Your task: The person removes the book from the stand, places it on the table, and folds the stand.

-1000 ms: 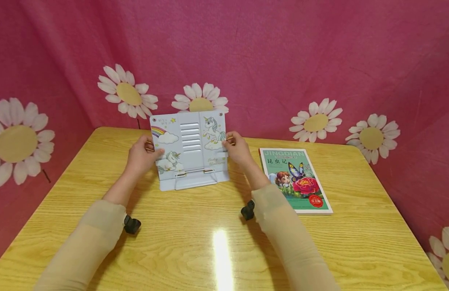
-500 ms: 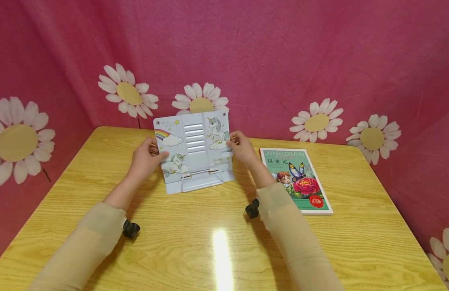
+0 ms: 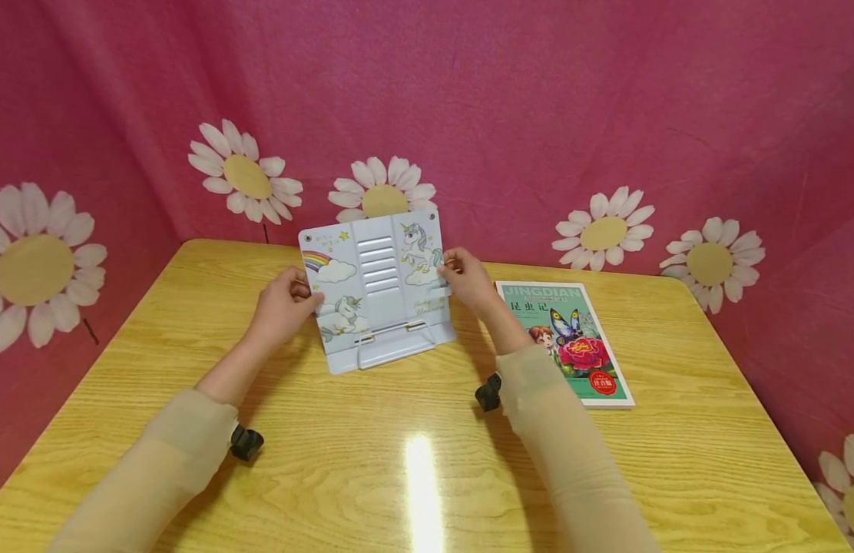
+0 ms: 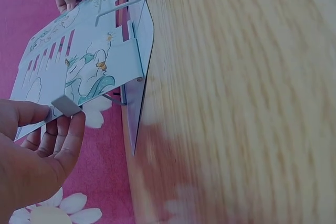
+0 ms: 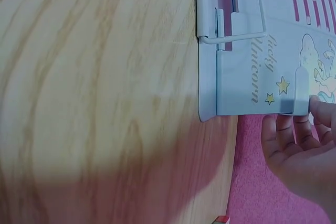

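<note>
A white metal book stand point(image 3: 379, 307) printed with unicorns and a rainbow is propped upright on the table, leaning back and turned slightly. My left hand point(image 3: 283, 306) grips its left edge, thumb on the front and fingers behind. On the opposite edge, my right hand point(image 3: 468, 281) pinches it the same way. In the left wrist view, the left thumb lies beside a small folded side tab point(image 4: 66, 105). A wire page holder point(image 3: 395, 346) runs across the stand's bottom ledge. In the right wrist view, the right thumb touches the panel near another side tab point(image 5: 301, 91).
A green children's book point(image 3: 593, 346) with a butterfly and a red flower lies flat to the right, partly behind the right forearm. The wooden table point(image 3: 344, 461) meets a pink curtain point(image 3: 482, 100) with daisies at its back edge.
Both hands have shifted the book stand a little to the right and turned it slightly, its left lower corner coming nearer. The grip on both edges stays the same. The book has not moved.
</note>
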{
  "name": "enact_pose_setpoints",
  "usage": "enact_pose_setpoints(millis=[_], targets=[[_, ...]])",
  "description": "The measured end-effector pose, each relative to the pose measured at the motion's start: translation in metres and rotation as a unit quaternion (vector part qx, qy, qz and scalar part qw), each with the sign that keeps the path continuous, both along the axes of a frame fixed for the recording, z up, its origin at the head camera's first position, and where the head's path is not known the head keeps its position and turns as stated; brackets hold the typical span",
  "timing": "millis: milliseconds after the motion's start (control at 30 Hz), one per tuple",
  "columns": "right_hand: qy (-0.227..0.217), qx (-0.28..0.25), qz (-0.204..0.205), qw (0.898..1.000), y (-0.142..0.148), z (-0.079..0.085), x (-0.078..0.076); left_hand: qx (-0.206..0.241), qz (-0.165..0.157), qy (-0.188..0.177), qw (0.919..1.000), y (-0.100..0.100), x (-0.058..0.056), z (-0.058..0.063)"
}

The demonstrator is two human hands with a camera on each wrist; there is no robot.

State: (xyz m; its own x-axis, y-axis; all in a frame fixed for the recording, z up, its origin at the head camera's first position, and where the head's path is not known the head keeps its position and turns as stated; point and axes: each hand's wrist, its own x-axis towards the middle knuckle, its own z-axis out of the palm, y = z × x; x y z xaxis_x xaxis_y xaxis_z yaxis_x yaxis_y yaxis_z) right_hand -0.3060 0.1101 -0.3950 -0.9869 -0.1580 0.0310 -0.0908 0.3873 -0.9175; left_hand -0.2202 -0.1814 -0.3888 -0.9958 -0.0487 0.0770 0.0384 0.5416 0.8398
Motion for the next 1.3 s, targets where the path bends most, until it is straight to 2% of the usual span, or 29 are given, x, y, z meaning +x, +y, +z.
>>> enact_pose_setpoints(millis=[167, 600, 900, 1167, 1300], targets=[[-0.009, -0.001, 0.009, 1.0, 0.004, 0.001, -0.001, -0.006, -0.01, 0.0, 0.9999, 0.002, 0.004, 0.002], [0.001, 0.008, 0.022, 1.0, 0.014, 0.005, -0.001, -0.007, -0.034, -0.005, 0.9994, 0.01, 0.01, 0.004], [-0.021, 0.0, 0.031, 0.999, 0.02, 0.006, -0.005, -0.01, -0.053, -0.006, 0.9986, 0.014, 0.017, 0.004], [-0.037, 0.015, 0.032, 0.999, 0.027, 0.005, -0.011, 0.008, -0.055, -0.007, 0.9984, 0.022, 0.021, 0.003], [-0.027, 0.011, 0.029, 0.999, 0.027, 0.005, -0.011, 0.014, -0.054, -0.004, 0.9984, 0.026, 0.024, 0.003]])
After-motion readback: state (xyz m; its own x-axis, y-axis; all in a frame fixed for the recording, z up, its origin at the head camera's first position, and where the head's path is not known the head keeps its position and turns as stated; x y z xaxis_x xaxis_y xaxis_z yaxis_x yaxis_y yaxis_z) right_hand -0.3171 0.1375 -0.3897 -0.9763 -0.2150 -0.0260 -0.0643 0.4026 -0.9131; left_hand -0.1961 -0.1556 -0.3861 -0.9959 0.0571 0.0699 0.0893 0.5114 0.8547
